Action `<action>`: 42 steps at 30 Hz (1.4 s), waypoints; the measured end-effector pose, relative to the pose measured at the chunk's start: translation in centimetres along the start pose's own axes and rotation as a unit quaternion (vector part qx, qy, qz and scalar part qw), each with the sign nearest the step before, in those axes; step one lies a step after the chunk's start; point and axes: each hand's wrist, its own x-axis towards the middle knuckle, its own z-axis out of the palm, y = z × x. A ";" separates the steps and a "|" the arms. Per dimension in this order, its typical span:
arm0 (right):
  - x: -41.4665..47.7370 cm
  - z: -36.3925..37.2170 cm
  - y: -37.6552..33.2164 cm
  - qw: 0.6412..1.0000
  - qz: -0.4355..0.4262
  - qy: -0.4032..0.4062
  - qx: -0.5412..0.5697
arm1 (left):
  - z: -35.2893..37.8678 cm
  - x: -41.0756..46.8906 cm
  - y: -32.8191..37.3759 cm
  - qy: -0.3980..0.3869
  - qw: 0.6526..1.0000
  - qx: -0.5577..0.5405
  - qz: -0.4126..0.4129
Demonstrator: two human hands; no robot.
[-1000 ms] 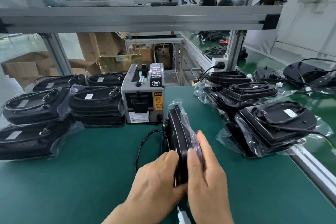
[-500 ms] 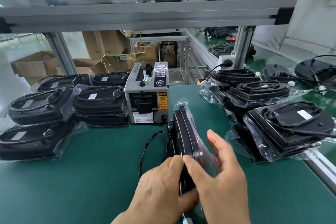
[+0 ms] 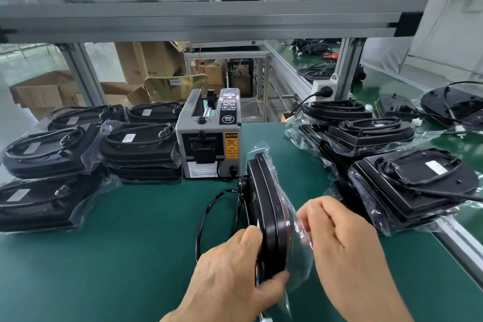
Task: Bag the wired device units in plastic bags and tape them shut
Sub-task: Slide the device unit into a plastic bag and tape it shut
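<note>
Shows unit (image 3: 264, 206) on edge near the middle of the mat (image 3: 117, 256), long axis running from the hands away toward the dispenser (image 3: 209, 138), broad faces turned left and right; shows clear bag (image 3: 298, 251) over its far end and right face, with cable (image 3: 209, 212) looping out on the left down to the mat; grips the unit's near end with left hand (image 3: 230, 274), fingers curled over the upper edge, thumb beneath; pinches loose bag film with right hand (image 3: 345, 240), fingers bent, just right of the unit and apart from its body; places the unit between the two hands, left one touching, right one beside; probably calls next for drawing the film along that axis to the near end, with the cable tucked in first; sets bagged stacks (image 3: 52, 151) at far left and more (image 3: 413, 185) at right, both well apart from the hands; frames everything under an aluminium shelf (image 3: 209, 18), with cartons (image 3: 154, 60) on the floor behind.
</note>
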 end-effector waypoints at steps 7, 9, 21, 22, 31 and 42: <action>-0.2 1.8 -0.1 0.996 0.066 -0.041 -0.046 | -1.6 0.5 -1.0 -0.071 0.993 -0.093 -0.002; 0.0 1.4 0.3 0.996 0.066 -0.045 -0.038 | -2.9 2.1 -2.5 -0.043 0.975 -0.207 -0.065; 0.4 1.3 0.3 0.996 0.049 -0.030 -0.072 | -4.1 15.6 -9.6 0.161 0.663 -0.586 -0.437; 0.4 1.4 0.3 0.996 0.046 -0.030 -0.072 | -4.1 15.8 -9.5 0.168 0.653 -0.592 -0.441; 0.4 1.8 0.8 0.997 0.023 -0.023 -0.067 | -4.2 16.9 -8.5 0.252 0.607 -0.614 -0.437; -0.1 1.9 1.7 0.999 0.006 -0.002 -0.038 | -7.0 8.1 -2.6 -0.147 0.754 -0.617 -0.174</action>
